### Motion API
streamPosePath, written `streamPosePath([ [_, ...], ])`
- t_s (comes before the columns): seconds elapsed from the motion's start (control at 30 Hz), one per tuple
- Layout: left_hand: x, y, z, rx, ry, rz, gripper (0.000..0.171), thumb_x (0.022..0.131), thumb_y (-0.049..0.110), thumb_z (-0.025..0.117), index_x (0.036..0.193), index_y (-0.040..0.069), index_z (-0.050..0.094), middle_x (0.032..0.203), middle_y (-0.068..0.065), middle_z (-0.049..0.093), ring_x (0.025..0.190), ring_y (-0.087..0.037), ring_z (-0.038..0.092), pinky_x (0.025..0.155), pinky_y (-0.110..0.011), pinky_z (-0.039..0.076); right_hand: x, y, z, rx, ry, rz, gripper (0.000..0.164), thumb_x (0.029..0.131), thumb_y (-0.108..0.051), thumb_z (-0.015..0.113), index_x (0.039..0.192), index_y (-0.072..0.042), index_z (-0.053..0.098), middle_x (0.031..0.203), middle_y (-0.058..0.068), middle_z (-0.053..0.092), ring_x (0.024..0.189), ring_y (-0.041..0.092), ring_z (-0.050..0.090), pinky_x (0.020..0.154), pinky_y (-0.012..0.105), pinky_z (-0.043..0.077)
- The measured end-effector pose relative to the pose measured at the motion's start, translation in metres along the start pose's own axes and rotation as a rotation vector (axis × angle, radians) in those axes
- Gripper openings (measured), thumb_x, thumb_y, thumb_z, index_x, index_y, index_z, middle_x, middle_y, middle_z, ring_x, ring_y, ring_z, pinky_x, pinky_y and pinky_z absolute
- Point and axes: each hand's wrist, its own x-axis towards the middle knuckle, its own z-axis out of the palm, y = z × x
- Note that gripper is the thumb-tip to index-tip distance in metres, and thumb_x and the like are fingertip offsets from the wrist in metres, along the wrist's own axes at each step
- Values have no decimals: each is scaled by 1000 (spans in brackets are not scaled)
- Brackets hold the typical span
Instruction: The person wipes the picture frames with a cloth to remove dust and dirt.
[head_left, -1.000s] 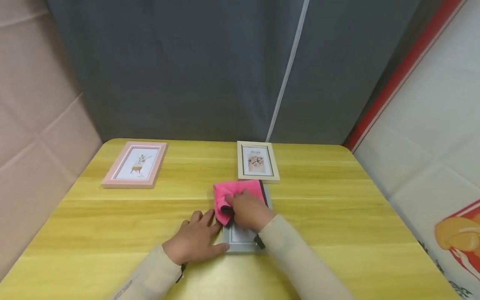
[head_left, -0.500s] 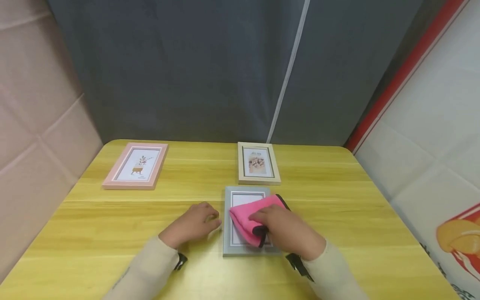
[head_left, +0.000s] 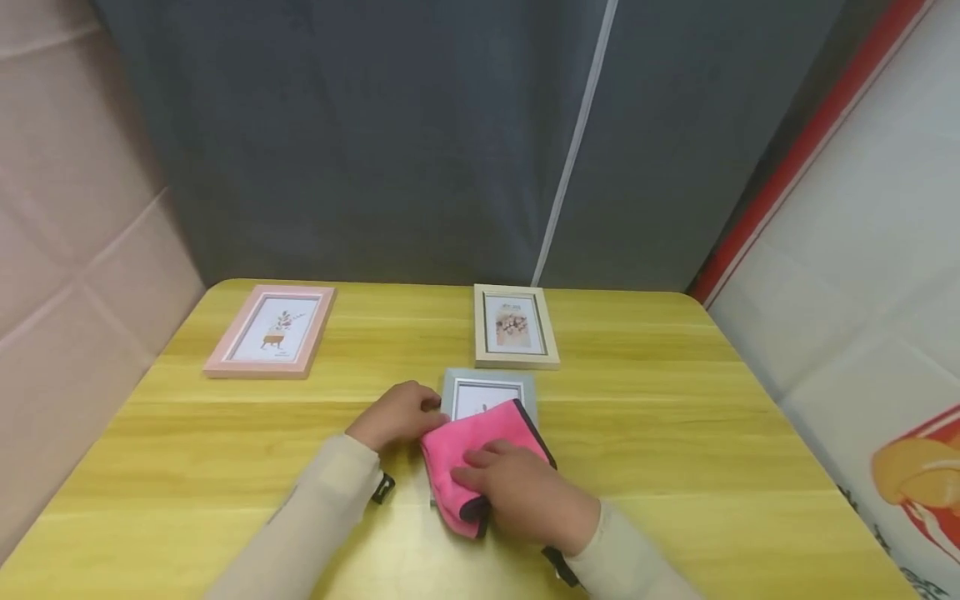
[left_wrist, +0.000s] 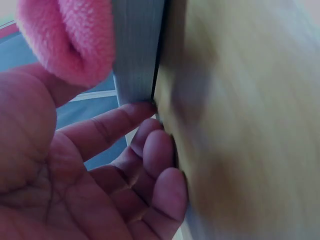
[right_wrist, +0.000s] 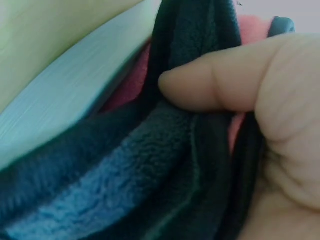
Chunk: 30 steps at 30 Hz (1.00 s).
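Observation:
A grey picture frame [head_left: 487, 375] lies flat on the wooden table, its lower part covered by a pink cleaning cloth [head_left: 450, 450] with dark edging. My right hand [head_left: 521, 492] grips the bunched cloth from above; in the right wrist view the thumb [right_wrist: 215, 82] presses into its dark folds. At the frame's left side is my left hand [head_left: 397, 414]. The left wrist view has its index finger [left_wrist: 107, 130] against the frame's edge, while the other fingers bend loosely with their tips at the tabletop. The left thumb's tip is hidden behind the cloth.
Behind the grey frame lies a cream picture frame [head_left: 551, 342] with a flower picture. A pink picture frame [head_left: 217, 362] lies at the far left of the table [head_left: 675, 417]. A dark curtain [head_left: 360, 150] hangs along the back edge, with pale fabric on both sides.
The cloth in my right hand has gone from the frame's far part, over to its right, then to its near left. My left hand drew away from the frame, then returned farther up its left side.

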Motion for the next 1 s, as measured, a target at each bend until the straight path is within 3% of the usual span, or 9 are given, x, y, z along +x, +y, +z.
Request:
streamPosePath([
  [0.23, -9, -13, -5, -33, 26, -58, 39, 91, 24, 72, 120, -2, 69, 110, -11, 69, 90, -23, 59, 89, -45, 51, 10, -8, 2, -15, -14, 3, 54, 87, -5, 69, 136, -29, 63, 137, -2, 59, 126, 25, 52, 103, 40, 45],
  [0.5, -9, -15, -4, -25, 38, -24, 31, 91, 21, 72, 114, 1, 73, 97, -6, 66, 81, -21, 54, 76, -37, 49, 0, -5, 0, -9, -81, 145, 46, 83, -13, 78, 126, -28, 70, 130, -2, 63, 124, 27, 54, 98, 47, 48],
  [0.67, -8, -12, -3, -8, 51, -17, 29, 91, 20, 72, 112, 1, 74, 100, -8, 68, 84, -21, 55, 82, -41, 51, -13, 5, -2, -46, -57, 182, 38, 80, -9, 79, 115, -25, 75, 123, 0, 67, 119, 27, 54, 92, 50, 51],
  [0.87, -10, -11, -4, -27, 49, -27, 32, 91, 21, 72, 114, -1, 72, 109, -12, 68, 87, -22, 56, 88, -44, 51, -15, 13, -6, 3, -7, 115, 41, 82, -2, 76, 117, -22, 74, 121, 1, 67, 115, 25, 57, 92, 44, 51],
  [1.0, -12, -11, -4, -50, 34, -53, 35, 91, 23, 72, 116, -1, 71, 109, -12, 69, 85, -22, 56, 85, -43, 51, -8, 11, -7, 106, 30, -31, 49, 84, 3, 70, 126, -22, 70, 123, -4, 67, 116, 17, 58, 100, 33, 47],
])
